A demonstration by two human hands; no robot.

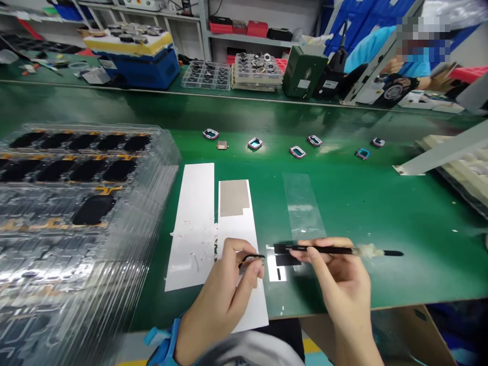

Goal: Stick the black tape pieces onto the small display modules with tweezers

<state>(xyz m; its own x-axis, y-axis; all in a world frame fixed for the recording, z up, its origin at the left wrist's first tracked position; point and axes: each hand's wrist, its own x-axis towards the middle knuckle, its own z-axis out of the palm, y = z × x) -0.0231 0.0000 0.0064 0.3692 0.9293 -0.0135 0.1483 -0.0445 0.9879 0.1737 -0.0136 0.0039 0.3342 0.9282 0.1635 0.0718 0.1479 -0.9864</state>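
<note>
My left hand (224,290) is pinched shut on a small thin black curved strip (251,257), held over a white backing sheet (240,223) that carries a grey patch. My right hand (339,277) grips black tweezers (335,250), with a tuft of pale fluff near their far end. The tweezers' tip lies over a small silver plate with black parts (280,262) on the green table. A second white sheet (192,223) lies to the left. A clear film strip (303,203) lies just beyond the plate.
Stacked clear trays with black parts (76,213) fill the left. Several small framed parts (297,151) lie in a row on the green belt (343,127). Another person in blue (381,51) works at the far right. A white tray (465,173) sits at the right edge.
</note>
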